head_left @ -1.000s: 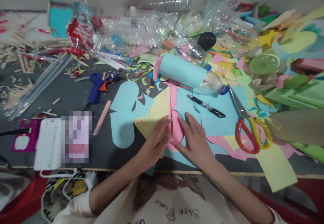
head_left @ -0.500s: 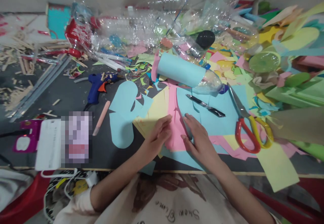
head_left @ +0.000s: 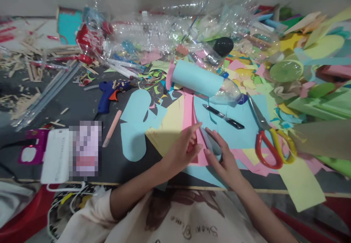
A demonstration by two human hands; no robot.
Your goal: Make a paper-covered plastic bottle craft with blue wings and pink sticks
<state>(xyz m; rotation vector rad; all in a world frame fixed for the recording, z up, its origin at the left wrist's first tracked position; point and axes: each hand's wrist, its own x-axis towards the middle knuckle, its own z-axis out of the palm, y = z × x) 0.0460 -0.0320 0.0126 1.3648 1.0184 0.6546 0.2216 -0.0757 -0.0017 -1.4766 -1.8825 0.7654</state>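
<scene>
Hands meet over a pink paper strip (head_left: pixel 188 113) near the front edge of the dark table (head_left: pixel 82 107), seen from the head camera looking down. The left hand (head_left: pixel 183 148) has its thumb and forefinger closed on the strip's near end, and the paper looks slightly raised there. The right hand (head_left: pixel 222 157) lies open just beside it, fingers stretched out flat on the paper, with the thumb tip touching the pink edge right where the left hand pinches. The rest of the strip runs away from the grip, out past the fingertips towards the far side.

Under the strip and to the left of the pinch lies a yellow sheet (head_left: pixel 168 126), and further left a light blue cut-out (head_left: pixel 134 124). Just beyond the right fingertips a black pen (head_left: pixel 223 116) lies on a blue sheet (head_left: pixel 241 126). Past the far end of the strip a plastic bottle wrapped in blue paper (head_left: pixel 196 78) lies on its side. To the right of the right hand, near but apart, are scissors with red and yellow handles (head_left: pixel 267 140). Well off to the left of the grip are a blue glue gun (head_left: pixel 108 94), a pink stick (head_left: pixel 111 127) and a white box (head_left: pixel 56 156). Crushed clear bottles (head_left: pixel 153 30) and coloured paper scraps (head_left: pixel 301 71) are heaped along the far side.
</scene>
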